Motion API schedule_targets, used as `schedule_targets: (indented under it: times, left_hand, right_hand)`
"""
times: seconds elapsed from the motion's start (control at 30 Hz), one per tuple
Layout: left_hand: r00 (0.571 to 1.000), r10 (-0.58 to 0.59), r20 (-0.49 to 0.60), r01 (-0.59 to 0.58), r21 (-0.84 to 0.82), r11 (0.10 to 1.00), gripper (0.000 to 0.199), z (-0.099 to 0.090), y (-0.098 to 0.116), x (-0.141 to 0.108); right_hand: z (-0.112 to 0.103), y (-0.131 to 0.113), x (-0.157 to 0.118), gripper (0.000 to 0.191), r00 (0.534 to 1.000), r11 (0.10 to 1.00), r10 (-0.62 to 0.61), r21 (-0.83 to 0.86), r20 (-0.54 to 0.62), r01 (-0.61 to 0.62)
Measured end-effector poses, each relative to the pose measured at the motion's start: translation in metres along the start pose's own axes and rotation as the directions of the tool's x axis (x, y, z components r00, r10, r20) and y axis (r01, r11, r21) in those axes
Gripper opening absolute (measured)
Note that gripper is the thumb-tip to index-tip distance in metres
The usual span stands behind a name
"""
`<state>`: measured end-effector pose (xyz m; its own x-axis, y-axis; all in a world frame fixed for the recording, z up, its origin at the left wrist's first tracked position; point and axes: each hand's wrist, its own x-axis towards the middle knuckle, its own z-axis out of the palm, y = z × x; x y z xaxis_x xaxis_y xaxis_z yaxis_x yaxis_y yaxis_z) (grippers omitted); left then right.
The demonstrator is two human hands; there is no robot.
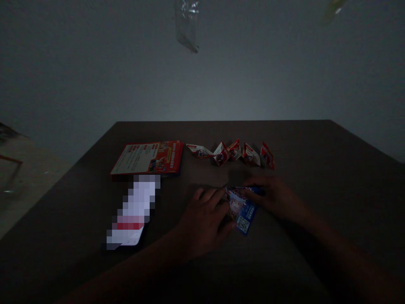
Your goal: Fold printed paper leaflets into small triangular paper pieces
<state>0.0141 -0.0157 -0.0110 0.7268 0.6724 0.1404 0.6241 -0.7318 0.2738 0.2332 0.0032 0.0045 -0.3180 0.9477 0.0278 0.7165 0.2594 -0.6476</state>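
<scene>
On the dark table lies a blue leaflet (243, 213) with a QR code and a patterned upper edge, between my two hands. The palm and fingers of my left hand (207, 219) rest spread on its left side, covering part of it. At its upper right corner, my right hand (274, 195) has thumb and fingers closed on the paper, which appears folded there. Beyond the hands, several crumpled or folded red-and-white papers (251, 155) stand in a row. The dim light hides fine detail.
To the left sits a stack of red-and-white printed sheets (139, 158). Nearer me lies a phone (131, 238) with its screen lit and blurred out. The table (316, 147) reaches a pale wall, where a clear plastic pouch (186, 25) hangs.
</scene>
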Motion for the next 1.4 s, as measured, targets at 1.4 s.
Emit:
schedule_targets:
  times: [1.4]
  left_hand:
    - [0.997,0.077,0.002,-0.076,-0.122,0.99,0.046,0.0,-0.01,0.001]
  right_hand:
    - [0.013,0.0,-0.006,0.023,0.961,0.962,-0.241,-0.097,0.133,0.255]
